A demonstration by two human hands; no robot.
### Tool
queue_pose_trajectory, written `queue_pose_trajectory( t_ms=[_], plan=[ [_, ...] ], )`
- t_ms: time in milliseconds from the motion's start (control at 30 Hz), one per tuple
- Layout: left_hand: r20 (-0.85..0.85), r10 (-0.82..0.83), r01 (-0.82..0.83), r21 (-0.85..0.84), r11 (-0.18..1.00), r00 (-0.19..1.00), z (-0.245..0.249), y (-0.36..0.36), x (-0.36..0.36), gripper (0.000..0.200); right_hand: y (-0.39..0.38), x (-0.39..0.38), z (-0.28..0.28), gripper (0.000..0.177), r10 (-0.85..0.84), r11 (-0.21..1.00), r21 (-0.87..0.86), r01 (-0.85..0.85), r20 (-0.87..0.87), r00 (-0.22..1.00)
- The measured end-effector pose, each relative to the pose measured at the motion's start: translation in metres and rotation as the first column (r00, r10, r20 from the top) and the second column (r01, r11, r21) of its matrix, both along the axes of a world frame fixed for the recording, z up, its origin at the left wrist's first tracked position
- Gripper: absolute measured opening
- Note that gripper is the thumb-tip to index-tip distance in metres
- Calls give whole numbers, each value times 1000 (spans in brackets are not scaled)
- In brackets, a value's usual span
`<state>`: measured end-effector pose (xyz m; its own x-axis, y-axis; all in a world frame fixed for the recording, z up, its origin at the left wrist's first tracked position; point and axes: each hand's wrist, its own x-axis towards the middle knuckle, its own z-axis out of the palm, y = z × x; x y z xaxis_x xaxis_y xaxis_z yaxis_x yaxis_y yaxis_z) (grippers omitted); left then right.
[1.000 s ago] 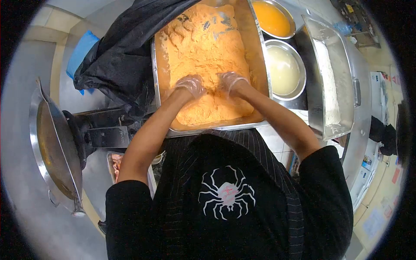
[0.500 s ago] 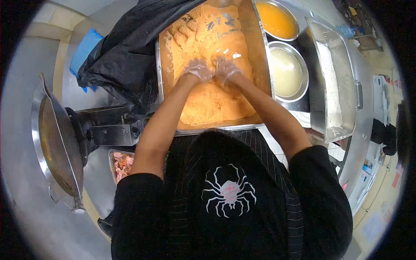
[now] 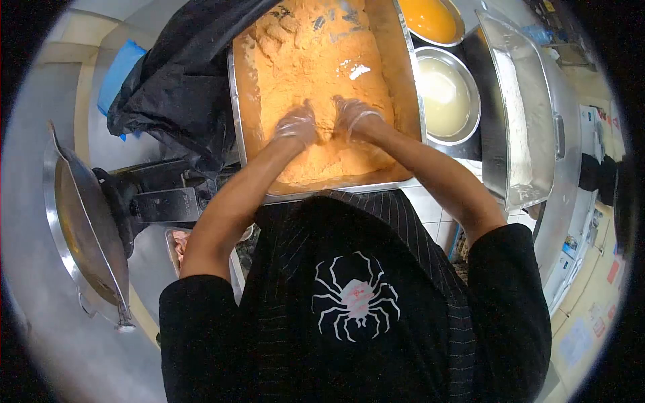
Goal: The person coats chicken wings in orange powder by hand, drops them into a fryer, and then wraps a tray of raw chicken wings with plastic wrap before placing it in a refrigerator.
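The left hand (image 3: 296, 125), in a clear plastic glove, presses into orange powder (image 3: 316, 70), its fingers partly hidden, so how far they curl and whether they grip any of it cannot be told. Just beside it, the right hand (image 3: 356, 119), gloved alike, works at the same mound with its hold equally unclear. The powder fills much of a large rectangular steel tray (image 3: 414, 87) directly before the person (dark patches break the surface at its far end). A black plastic sheet (image 3: 175, 87) drapes over the tray's far left corner, near a blue bag (image 3: 121, 74). To the right stand a bowl of orange liquid (image 3: 430, 19), a bowl of pale liquid (image 3: 442, 97) and, beyond them, a deep steel pan (image 3: 496, 127) holding white powder (image 3: 516, 141). A wok (image 3: 50, 195) sits well apart at far left.
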<state>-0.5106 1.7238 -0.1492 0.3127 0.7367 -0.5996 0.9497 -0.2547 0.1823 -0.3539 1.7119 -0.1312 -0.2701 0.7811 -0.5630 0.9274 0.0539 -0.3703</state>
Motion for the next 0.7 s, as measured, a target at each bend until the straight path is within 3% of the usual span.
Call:
queue_pose_trajectory(
  t_ms=[33,67,133,200,233,300,333,400,433,467,533,600,633,700],
  plan=[
    [-2,-3,3,12,1000,1000,14,1,0,53,4,8,-16,44,-3,1000,12,3,-2,1000],
    [-2,-61,61,-32,998,998,35,3,1,46,9,22,-47,33,237,966,104,-236,4,971],
    [-3,-123,122,-71,990,992,42,11,-2,42,17,24,-35,25,457,869,197,-455,36,889],
    [104,-130,142,-117,983,986,28,17,-10,45,25,30,-9,22,459,886,-100,-452,53,887],
    [104,-132,144,-118,982,986,35,20,-11,45,29,33,8,22,456,887,-101,-450,52,888],
    [96,-163,185,-308,933,982,55,28,-11,59,33,37,30,22,283,907,-357,-223,126,951],
    [96,-163,185,-307,934,982,51,31,-14,59,31,41,33,22,283,907,-356,-223,126,951],
    [109,-140,164,-265,950,984,44,40,-17,57,27,50,38,40,134,988,92,-121,-157,978],
    [111,-136,162,-265,951,984,42,43,-19,57,28,48,37,40,137,988,91,-124,-154,978],
    [126,-129,157,-250,955,984,40,45,-21,61,30,45,36,55,246,958,135,-252,66,967],
    [141,-125,156,-235,959,982,34,44,-20,66,28,35,20,70,328,913,148,-380,286,900],
    [175,-182,189,-23,982,968,21,30,-17,80,17,15,-2,86,218,966,95,-240,201,955],
    [176,-185,192,-27,981,967,16,17,-10,80,6,-1,2,94,195,976,29,-214,313,930],
    [-47,-131,134,61,989,990,4,-8,8,90,1,-13,-20,90,157,980,71,-186,298,941]
  ],
)
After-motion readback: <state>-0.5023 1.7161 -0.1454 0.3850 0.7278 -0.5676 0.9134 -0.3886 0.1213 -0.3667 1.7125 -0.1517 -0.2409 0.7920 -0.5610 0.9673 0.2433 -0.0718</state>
